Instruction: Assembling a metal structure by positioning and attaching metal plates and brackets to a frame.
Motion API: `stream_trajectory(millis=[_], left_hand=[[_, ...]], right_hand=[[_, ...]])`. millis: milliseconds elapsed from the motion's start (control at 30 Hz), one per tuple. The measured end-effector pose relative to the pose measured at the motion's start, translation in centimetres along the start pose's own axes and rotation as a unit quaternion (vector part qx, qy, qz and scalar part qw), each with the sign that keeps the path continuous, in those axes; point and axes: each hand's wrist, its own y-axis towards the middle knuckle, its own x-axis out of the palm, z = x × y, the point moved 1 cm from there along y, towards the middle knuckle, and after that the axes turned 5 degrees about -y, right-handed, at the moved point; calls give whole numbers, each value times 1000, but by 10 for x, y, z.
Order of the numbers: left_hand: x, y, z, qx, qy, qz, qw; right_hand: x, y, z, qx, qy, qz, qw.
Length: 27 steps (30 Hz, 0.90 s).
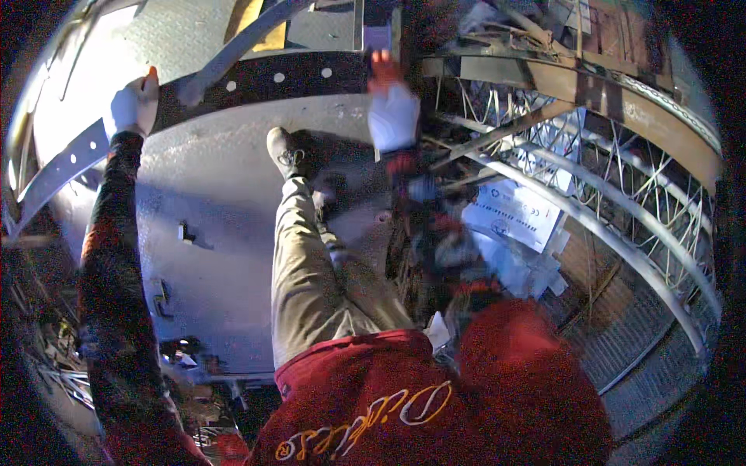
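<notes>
Steadying the beam [303, 81] seems the step: left hand [134, 107] at left, right hand [392, 107] at right, whether clamped I cannot tell; next likely needs even support.

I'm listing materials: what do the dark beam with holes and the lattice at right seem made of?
Dark beam: probably steel, perhaps painted, judging by its flat dark face and clean round holes.
Lattice: likely metal, pale grey, painted or bare; thin zigzag rods between slender rails suggest it.

2 hands [134, 106] [394, 113], 1 perf. beam [303, 87]
</notes>
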Motion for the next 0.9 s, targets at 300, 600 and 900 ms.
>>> stream_trajectory(millis=[300,600,900], left_hand=[[12,5,12,28,-27,8,999],[6,11,9,16,-3,-6,1000],[-9,-6,-5,-4,9,-4,1000]], right_hand=[[-15,53,4,182,-93,38,978],[-18,68,4,152,9,74,986],[-11,12,-14,23,-202,11,979]])
